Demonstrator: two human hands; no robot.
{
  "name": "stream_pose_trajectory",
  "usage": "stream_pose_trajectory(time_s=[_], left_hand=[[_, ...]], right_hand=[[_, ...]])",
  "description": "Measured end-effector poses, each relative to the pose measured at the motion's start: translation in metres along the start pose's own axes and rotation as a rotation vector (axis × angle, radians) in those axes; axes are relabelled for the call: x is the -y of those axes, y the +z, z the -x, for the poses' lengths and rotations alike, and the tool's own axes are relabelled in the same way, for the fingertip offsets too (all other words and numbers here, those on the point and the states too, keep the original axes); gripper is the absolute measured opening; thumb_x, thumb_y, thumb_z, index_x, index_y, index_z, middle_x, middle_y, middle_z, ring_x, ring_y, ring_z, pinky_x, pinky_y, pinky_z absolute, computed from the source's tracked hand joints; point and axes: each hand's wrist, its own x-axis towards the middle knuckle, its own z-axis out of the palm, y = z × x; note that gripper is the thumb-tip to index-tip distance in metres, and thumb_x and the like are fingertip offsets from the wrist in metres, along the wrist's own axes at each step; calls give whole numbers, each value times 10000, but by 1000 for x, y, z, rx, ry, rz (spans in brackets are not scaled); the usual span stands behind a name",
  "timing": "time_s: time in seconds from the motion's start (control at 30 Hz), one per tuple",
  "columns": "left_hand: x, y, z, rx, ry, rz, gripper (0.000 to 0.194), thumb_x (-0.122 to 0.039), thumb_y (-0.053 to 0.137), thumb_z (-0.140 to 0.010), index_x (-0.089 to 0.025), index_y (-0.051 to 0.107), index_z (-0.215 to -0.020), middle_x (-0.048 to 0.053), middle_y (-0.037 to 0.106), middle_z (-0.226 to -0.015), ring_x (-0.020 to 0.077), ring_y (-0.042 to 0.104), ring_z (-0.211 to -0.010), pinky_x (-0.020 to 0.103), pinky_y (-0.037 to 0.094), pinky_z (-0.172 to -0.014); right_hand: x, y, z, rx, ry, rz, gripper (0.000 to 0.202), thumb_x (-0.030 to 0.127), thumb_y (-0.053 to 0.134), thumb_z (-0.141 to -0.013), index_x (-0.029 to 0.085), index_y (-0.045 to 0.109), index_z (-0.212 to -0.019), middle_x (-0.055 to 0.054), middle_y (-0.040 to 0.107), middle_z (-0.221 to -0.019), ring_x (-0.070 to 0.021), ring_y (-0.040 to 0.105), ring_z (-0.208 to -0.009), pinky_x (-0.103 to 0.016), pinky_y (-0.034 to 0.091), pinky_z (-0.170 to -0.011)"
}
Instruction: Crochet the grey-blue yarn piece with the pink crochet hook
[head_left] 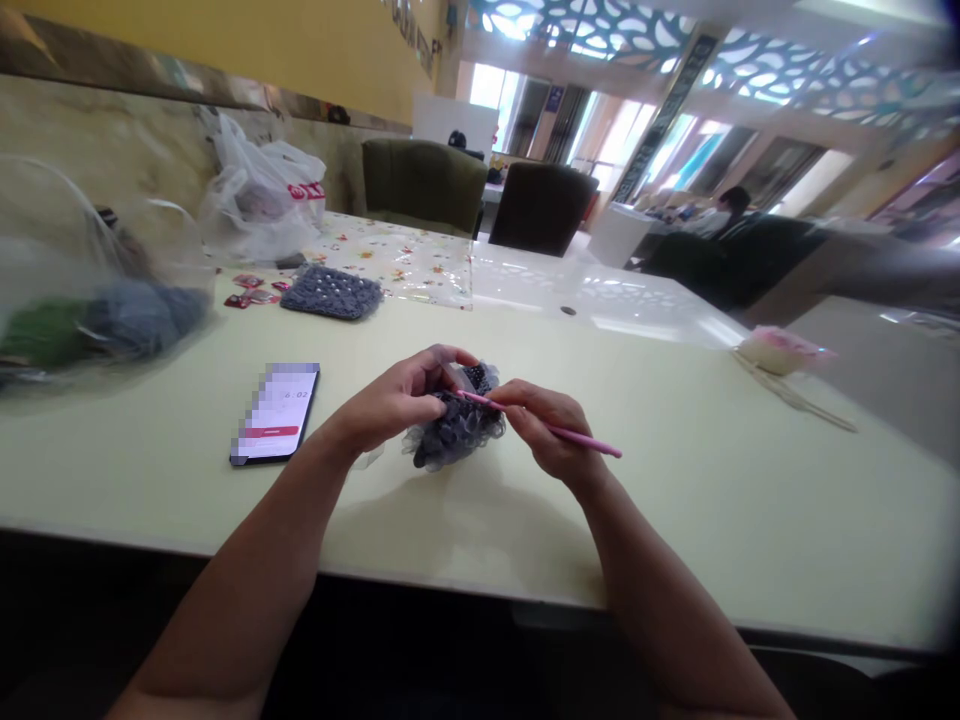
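Note:
Over the pale table (465, 540), my left hand (401, 400) is closed on the upper left side of a ruffled dark grey crocheted piece (457, 435). A pink crochet hook (585, 440) is gripped in my right hand (547, 425), its tip at the top of the piece beside my left fingertips. The hook's other end sticks out to the right past my palm. Sheer grey loops fringe the piece, and its underside is hidden.
A lit phone (277, 415) lies left of my hands. Behind it are a flat grey crocheted square (331, 292), small red packets (251, 292) and plastic bags (262, 195). A yarn bag (112, 310) stands far left, a pink-topped item (780, 350) right. A person (727, 210) sits beyond.

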Motion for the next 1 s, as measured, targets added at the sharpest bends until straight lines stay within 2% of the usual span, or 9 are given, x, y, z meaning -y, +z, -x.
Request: stream_pose_trajectory(time_s=[0.23,0.43,0.63,0.8,0.9,1.0], left_hand=[[-1,0,0,-16,-36,-98,445,-120,607,-755,-191,602,-1194,13,596,-886,138,558,-810,251,439,-708],[0,3,-3,-100,-66,-74,405,-132,614,-693,-161,623,-1096,3,581,-810,130,533,-741,250,404,-663],[1,6,-5,-183,-55,-101,397,-140,617,-683,-160,623,-1080,-5,561,-808,122,525,-739,245,400,-659],[3,9,-5,-253,-36,-230,393,-162,619,-712,-160,621,-1105,0,571,-835,122,536,-734,242,419,-645],[6,13,-6,-327,7,-358,389,-156,616,-744,-167,624,-1132,-1,587,-833,126,552,-743,248,441,-680],[12,22,-8,-408,45,-441,433,-157,630,-766,-180,627,-1198,1,615,-861,133,579,-793,259,466,-759]], right_hand=[[1,-5,-2,146,-6,-40,209,249,492,-983,169,685,-980,-27,682,-824,-103,597,-696,-230,481,-631],[-2,-6,-4,210,10,-12,236,250,461,-990,165,678,-1030,-34,674,-837,-113,590,-715,-245,486,-647],[-5,-3,-4,194,-11,10,230,231,454,-991,163,661,-1065,-48,691,-897,-120,615,-759,-259,508,-689],[-7,0,-5,190,-67,83,206,191,443,-986,157,633,-1057,-47,671,-894,-114,606,-750,-247,495,-685],[-10,9,-4,160,-134,221,201,201,406,-1000,161,601,-1025,-55,651,-883,-125,588,-739,-254,473,-677],[-14,25,-1,80,-148,464,194,201,391,-1000,177,558,-903,-35,609,-791,-132,528,-670,-257,415,-632]])
